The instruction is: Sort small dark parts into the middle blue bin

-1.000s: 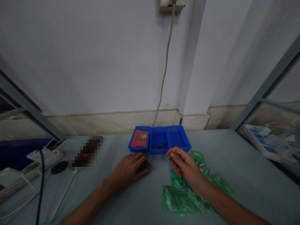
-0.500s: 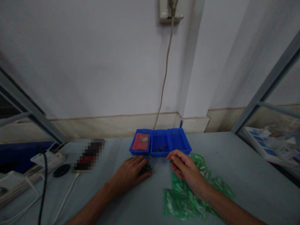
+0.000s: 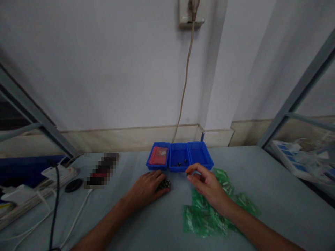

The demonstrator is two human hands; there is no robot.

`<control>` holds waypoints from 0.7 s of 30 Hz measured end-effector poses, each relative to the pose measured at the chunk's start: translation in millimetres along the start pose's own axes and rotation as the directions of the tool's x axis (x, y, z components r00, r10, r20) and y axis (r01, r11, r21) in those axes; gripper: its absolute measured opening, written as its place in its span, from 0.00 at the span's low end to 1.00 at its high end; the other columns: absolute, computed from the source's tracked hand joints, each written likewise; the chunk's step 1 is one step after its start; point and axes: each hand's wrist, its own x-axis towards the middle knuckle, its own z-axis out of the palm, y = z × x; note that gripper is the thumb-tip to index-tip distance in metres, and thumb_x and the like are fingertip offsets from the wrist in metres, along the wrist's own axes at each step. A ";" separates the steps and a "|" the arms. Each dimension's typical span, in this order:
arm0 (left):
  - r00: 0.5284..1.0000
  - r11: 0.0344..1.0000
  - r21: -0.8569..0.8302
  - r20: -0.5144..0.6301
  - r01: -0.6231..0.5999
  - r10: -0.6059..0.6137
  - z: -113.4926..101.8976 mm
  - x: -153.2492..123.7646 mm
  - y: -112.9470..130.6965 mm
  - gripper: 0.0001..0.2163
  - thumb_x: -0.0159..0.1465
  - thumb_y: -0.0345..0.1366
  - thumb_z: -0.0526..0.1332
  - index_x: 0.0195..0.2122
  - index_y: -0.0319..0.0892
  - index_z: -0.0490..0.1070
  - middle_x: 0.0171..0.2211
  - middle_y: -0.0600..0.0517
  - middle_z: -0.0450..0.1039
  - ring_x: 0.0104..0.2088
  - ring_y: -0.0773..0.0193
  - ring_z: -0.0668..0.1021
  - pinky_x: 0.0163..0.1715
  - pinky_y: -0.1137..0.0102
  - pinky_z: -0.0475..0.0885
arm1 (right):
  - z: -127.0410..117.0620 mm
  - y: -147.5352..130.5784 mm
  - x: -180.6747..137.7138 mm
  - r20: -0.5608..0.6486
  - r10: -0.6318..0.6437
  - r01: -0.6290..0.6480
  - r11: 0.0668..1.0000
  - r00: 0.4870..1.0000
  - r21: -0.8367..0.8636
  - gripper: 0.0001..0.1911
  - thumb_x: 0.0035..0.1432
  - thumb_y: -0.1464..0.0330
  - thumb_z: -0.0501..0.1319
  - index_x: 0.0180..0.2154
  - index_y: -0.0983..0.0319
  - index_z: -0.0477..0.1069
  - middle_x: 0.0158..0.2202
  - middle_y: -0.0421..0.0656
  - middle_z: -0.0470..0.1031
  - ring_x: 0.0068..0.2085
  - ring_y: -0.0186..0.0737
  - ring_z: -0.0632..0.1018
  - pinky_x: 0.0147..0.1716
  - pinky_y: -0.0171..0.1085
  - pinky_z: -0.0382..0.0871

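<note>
My left hand point(image 3: 148, 186) rests on the table, its fingers curled around a cluster of small dark, shiny metal parts point(image 3: 164, 184). How much of the cluster lies under the palm is hidden. Raised near the front of the blue bins, my right hand point(image 3: 205, 183) pinches one small dark part point(image 3: 187, 174) between thumb and fingertips. A few similar parts lie in the middle blue bin point(image 3: 179, 153). Below my right hand and forearm are several green plastic bags point(image 3: 204, 221) with contents I cannot make out.
A left blue bin point(image 3: 148, 164) holds a red bag point(image 3: 158, 156), and a right blue bin point(image 3: 200, 153) adjoins the middle one. Cables, a power strip point(image 3: 26, 209) and a round black object point(image 3: 73, 185) lie on the left. The wall point(image 3: 117, 69) rises behind the table.
My right hand has shifted slightly left and up, bringing the pinched part closer to the middle bin. My left hand stays around the parts. The camera view has shifted slightly.
</note>
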 end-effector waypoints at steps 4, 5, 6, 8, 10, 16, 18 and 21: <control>1.000 1.000 0.018 0.014 -0.001 0.001 0.9 -0.3 -0.3 0.14 0.77 0.51 0.61 0.48 0.45 0.72 0.44 0.48 0.78 0.43 0.53 0.82 0.44 0.62 0.76 | -0.7 1.7 0.4 0.002 -0.030 0.030 0.999 1.000 -0.017 0.17 0.63 0.52 0.73 0.40 0.55 0.74 0.23 0.32 0.57 0.24 0.35 0.60 0.23 0.35 0.50; 1.000 1.000 0.028 0.017 -0.001 0.000 1.2 -0.3 -0.4 0.14 0.77 0.51 0.61 0.48 0.45 0.72 0.44 0.48 0.78 0.43 0.53 0.82 0.44 0.62 0.76 | -1.1 2.2 0.9 -0.001 -0.031 0.031 0.999 1.000 -0.015 0.16 0.63 0.52 0.73 0.40 0.55 0.74 0.23 0.32 0.57 0.24 0.35 0.60 0.23 0.35 0.50; 1.000 0.999 0.037 0.019 0.000 -0.001 1.4 -0.3 -0.4 0.14 0.77 0.50 0.62 0.47 0.45 0.71 0.44 0.48 0.78 0.43 0.53 0.82 0.43 0.62 0.76 | -1.5 2.6 1.4 -0.005 -0.030 0.030 0.999 1.000 -0.009 0.16 0.63 0.52 0.73 0.40 0.55 0.74 0.23 0.32 0.57 0.24 0.35 0.60 0.23 0.35 0.50; 1.000 0.999 0.052 0.023 -0.002 0.001 1.5 -0.2 -0.6 0.13 0.77 0.50 0.62 0.47 0.45 0.71 0.44 0.48 0.78 0.43 0.52 0.82 0.43 0.61 0.76 | -2.3 3.1 2.7 -0.014 -0.024 0.024 1.000 1.000 0.014 0.16 0.63 0.53 0.73 0.41 0.54 0.75 0.24 0.33 0.58 0.24 0.35 0.60 0.23 0.35 0.50; 1.000 0.998 0.057 0.030 -0.006 0.004 1.3 -0.1 -0.7 0.13 0.77 0.49 0.63 0.47 0.45 0.71 0.44 0.48 0.78 0.42 0.52 0.82 0.43 0.61 0.76 | -2.8 2.8 3.9 -0.019 -0.012 0.013 0.999 1.000 0.040 0.15 0.63 0.53 0.73 0.42 0.54 0.76 0.25 0.33 0.59 0.23 0.34 0.58 0.22 0.34 0.49; 1.000 0.999 0.035 0.009 -0.012 0.012 1.8 -0.6 -1.1 0.14 0.77 0.51 0.62 0.47 0.45 0.71 0.44 0.48 0.78 0.42 0.52 0.82 0.43 0.61 0.76 | -3.0 1.3 6.3 -0.051 0.018 -0.012 0.995 0.999 0.102 0.17 0.63 0.51 0.72 0.45 0.55 0.79 0.32 0.37 0.70 0.22 0.30 0.60 0.20 0.33 0.52; 1.000 0.999 0.037 0.000 -0.013 0.013 2.2 -0.6 -1.0 0.15 0.78 0.52 0.60 0.47 0.45 0.71 0.44 0.48 0.78 0.42 0.52 0.82 0.43 0.61 0.76 | -3.5 3.4 7.0 -0.050 0.027 -0.021 0.992 0.998 0.126 0.18 0.64 0.50 0.71 0.46 0.55 0.80 0.37 0.39 0.74 0.22 0.29 0.61 0.20 0.33 0.53; 1.000 0.999 0.052 0.010 -0.016 0.016 2.4 -0.5 -1.0 0.16 0.78 0.53 0.59 0.47 0.45 0.72 0.44 0.47 0.78 0.42 0.52 0.83 0.43 0.60 0.77 | -4.8 9.1 8.6 -0.043 0.046 -0.037 0.982 0.998 0.183 0.19 0.65 0.49 0.70 0.47 0.56 0.80 0.37 0.40 0.74 0.22 0.28 0.60 0.20 0.32 0.51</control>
